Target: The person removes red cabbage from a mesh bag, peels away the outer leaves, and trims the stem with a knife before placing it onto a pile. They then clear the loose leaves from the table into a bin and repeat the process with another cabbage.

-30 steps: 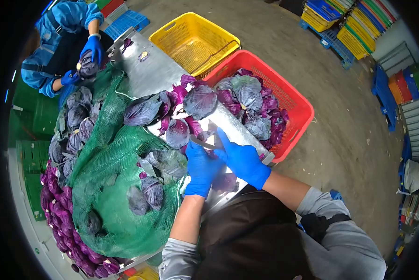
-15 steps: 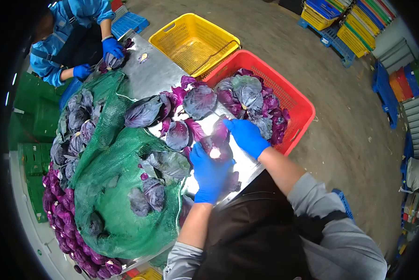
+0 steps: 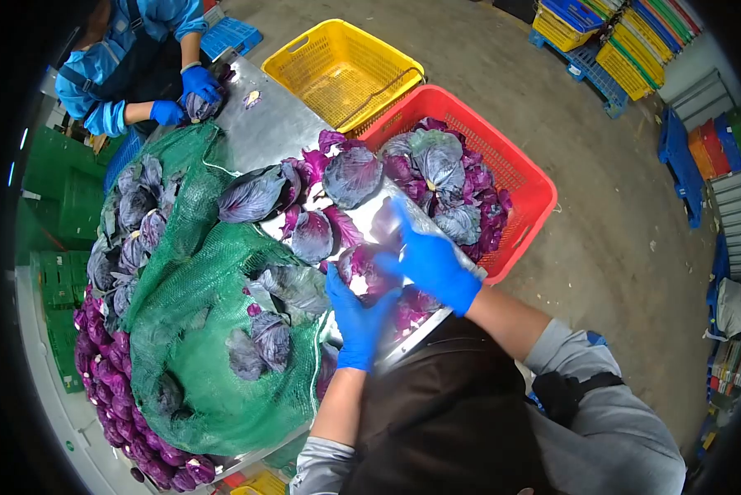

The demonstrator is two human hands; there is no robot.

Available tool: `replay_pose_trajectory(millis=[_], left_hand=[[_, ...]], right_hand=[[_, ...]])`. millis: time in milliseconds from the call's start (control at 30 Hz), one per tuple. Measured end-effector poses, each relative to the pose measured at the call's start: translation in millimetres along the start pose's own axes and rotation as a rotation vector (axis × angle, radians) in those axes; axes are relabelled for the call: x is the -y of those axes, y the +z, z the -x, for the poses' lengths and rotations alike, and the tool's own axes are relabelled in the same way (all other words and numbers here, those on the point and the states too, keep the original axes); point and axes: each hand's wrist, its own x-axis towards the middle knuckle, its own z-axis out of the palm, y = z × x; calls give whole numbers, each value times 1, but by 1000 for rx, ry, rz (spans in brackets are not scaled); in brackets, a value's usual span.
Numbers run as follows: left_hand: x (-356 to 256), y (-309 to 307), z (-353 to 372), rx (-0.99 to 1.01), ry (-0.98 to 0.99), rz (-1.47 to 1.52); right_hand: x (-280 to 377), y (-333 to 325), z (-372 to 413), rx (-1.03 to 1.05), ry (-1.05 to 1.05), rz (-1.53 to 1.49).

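Observation:
A red cabbage head (image 3: 359, 266) with a pale cut stem sits over the metal table, close in front of me. My left hand (image 3: 359, 327), in a blue glove, cups it from the near side with thumb and fingers around it. My right hand (image 3: 438, 268), also blue-gloved and blurred, is at the cabbage's right side, its fingers spread apart. A blurred purple leaf (image 3: 383, 223) shows beside its upper fingertip. Loose outer leaves (image 3: 312, 237) lie just beyond the cabbage, and more purple pieces (image 3: 413, 310) lie under my right wrist.
A red crate (image 3: 529, 198) full of cabbage leaves stands right of the table, a yellow crate (image 3: 304, 62) behind it. Green netting (image 3: 214, 412) with several cabbages covers the left side. Peeled cabbages (image 3: 115, 396) are piled beyond. Across the table, a co-worker's blue-gloved hands (image 3: 199, 82) hold a cabbage.
My right hand has turned and shifted down toward the cabbage, its fingers spreading. My left hand has moved slightly, its thumb side lifting left of the cabbage.

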Motion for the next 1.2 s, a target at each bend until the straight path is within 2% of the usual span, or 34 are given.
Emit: replay_pose_trajectory(millis=[67,100,167,200,267,300,333,400,533,600,667,700,733,800,833,900,967,1000,1067,1100,1167,1200], left_hand=[[5,1,-1,21,18,-6],[0,-1,-1,20,-21,15],[-1,-2,-1,4,-79,127],[3,-1,-2,6,-77,129],[16,1,-9,26,-158,387],[21,2,-8,7,-132,210],[18,4,-7,3,-138,209],[9,8,-7,-20,44,-88],[-4,3,-5,4,-36,100],[8,4,-5,-6,-82,139],[16,3,-10,-34,-131,181],[18,3,-10,-27,-149,172],[19,3,-10,-17,-164,163],[5,6,-9,-6,-21,-19],[4,6,-8,2,-1,-27],[3,4,-9,15,26,-37],[2,-3,-12,86,-62,193],[6,0,-12,79,-64,194],[15,4,-11,46,-95,358],[18,4,-10,35,-96,358],[15,1,-10,-17,-191,245],[21,2,-12,-34,-192,249]], right_hand=[[-6,36,8,-88,-285,34],[-13,39,8,-86,-279,28],[-11,24,4,131,-120,36],[-23,24,5,129,-119,39],[-40,19,2,57,-173,-456],[-47,18,5,52,13,-228],[-33,11,7,59,12,-228],[1,7,10,75,-59,-12],[9,8,0,220,-98,-62],[-17,23,4,162,-130,43],[-46,26,6,65,-202,-294],[-53,22,8,142,-63,-195],[-43,18,10,150,-66,-194],[-13,9,10,60,-81,-209],[1,6,9,87,-47,-325],[1,11,4,113,-54,-312],[-2,15,-2,187,-76,-274],[-3,15,0,191,-81,-272],[-7,14,8,177,-106,-547],[-14,12,10,184,-114,-546],[-42,7,13,167,-38,-793],[-66,9,12,77,-98,-679]])
